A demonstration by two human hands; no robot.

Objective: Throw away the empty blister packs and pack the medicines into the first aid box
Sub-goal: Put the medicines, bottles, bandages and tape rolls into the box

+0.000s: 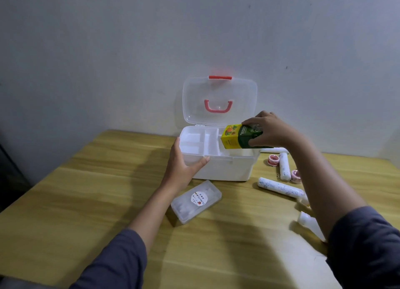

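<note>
Our right hand (273, 130) pinches the green-and-yellow medicine carton (237, 138) between thumb and fingers. It is tilted over the right side of the open first aid box (223, 169) — our left hand (184, 160) clasps the box's front-left corner, thumb along the rim.

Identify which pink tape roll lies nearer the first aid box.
The pink tape roll just left of the short white roll, by the first aid box; the other pink roll lies right of that white roll.
</note>
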